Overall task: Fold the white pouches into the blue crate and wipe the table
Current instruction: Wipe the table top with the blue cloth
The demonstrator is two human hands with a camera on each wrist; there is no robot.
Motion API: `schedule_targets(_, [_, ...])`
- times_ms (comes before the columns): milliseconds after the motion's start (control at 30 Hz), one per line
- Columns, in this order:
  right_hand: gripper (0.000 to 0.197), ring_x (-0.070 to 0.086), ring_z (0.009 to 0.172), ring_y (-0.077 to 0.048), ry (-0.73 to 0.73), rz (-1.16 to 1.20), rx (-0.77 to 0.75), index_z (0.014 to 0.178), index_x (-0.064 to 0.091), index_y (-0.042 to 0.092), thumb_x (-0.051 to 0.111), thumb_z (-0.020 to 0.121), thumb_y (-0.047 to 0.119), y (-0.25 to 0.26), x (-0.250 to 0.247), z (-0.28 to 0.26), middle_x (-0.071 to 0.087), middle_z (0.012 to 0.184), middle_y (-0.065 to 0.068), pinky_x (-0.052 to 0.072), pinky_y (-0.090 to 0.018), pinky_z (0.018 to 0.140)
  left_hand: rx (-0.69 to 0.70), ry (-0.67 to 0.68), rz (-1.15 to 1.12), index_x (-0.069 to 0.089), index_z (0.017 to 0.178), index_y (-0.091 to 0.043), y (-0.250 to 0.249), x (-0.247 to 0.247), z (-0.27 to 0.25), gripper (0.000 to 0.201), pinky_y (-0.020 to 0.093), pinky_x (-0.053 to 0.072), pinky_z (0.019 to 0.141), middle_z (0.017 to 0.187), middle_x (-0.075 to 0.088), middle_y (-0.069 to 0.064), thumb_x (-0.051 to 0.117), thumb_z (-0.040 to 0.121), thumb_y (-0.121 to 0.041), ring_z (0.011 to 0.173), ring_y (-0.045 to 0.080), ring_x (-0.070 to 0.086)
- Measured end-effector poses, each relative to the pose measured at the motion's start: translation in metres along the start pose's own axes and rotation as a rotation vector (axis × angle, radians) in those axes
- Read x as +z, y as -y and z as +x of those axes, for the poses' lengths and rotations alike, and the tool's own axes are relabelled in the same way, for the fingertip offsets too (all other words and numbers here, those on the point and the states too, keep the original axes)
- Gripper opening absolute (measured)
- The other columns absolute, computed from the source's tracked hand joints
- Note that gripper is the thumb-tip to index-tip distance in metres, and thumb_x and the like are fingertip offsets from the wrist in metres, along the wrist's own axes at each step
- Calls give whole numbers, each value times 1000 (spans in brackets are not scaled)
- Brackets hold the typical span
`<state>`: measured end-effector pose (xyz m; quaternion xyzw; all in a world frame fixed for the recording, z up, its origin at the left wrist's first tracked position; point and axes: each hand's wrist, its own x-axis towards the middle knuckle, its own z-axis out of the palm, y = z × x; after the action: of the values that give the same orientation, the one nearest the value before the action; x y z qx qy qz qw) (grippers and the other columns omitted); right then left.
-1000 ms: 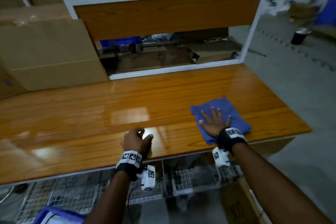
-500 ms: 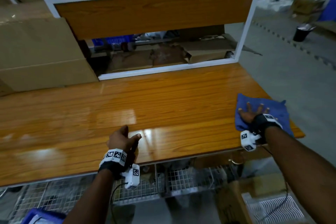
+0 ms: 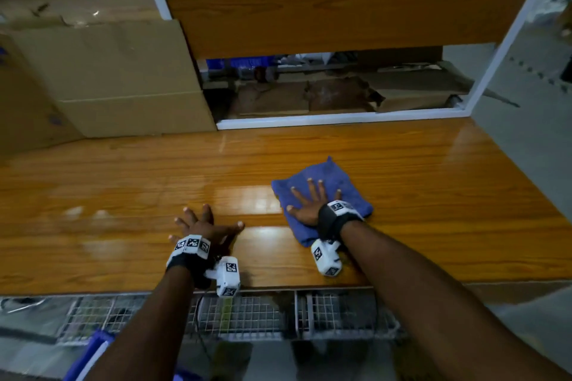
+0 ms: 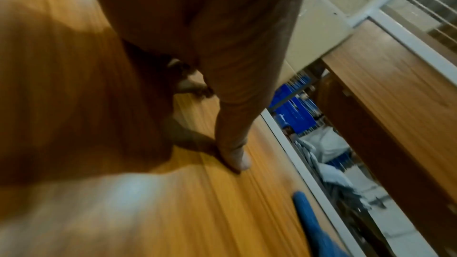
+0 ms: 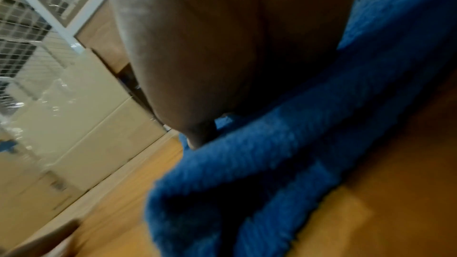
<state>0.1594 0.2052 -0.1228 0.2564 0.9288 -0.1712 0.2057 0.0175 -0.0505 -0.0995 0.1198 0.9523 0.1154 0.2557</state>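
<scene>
A blue cloth [image 3: 325,182] lies on the glossy wooden table [image 3: 123,182], right of centre. My right hand [image 3: 311,202] presses flat on the blue cloth [image 5: 284,153] with fingers spread and straight. My left hand [image 3: 201,224] rests flat on the bare wood to the left, fingers spread; its thumb [image 4: 235,155] touches the table [image 4: 123,212] in the left wrist view. A corner of the blue crate [image 3: 93,353] shows at the bottom left, below the table. No white pouches lie on the table top.
Large cardboard boxes [image 3: 108,71] stand at the back left of the table. A white-framed shelf with a wooden panel [image 3: 325,9] rises behind, with blue crates [image 4: 294,108] and clutter beyond its opening. A wire mesh rack [image 3: 247,312] sits under the front edge.
My right hand slid the blue cloth from the table's right end back toward the centre. My left hand went from loosely curled at the front edge to flat and spread on the wood.
</scene>
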Motion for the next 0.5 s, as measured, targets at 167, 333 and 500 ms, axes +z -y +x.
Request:
schedule_targets(167, [85,-22,147,-36,-40,128,295,151,-7,48,22,81,86,-56,-33,36,-28,159,0,-2,-71,110,-25,32,10,-6,156,-38,28,-23,26,138,71,-2,114,162,-25,4,52,47,-99,147,40,-23])
schedule_targets(333, [86,-18,146,-43,-22,199,403,152,-7,43,23,83,85,-61,-64,72,-25,160,-6,6,-71,110,1,31,50,-10,155,-40,36,-20,34,131,72,-3,113,162,-28,4,49,53,-98,147,41,-25])
schedule_targets(500, [85,-15,148,-37,-48,131,227,151,-3,48,27,80,84,20,-76,129,-21,162,-3,2,-69,112,6,65,19,-10,155,-40,35,-22,36,129,73,-8,109,159,-34,3,55,57,-94,144,40,-31])
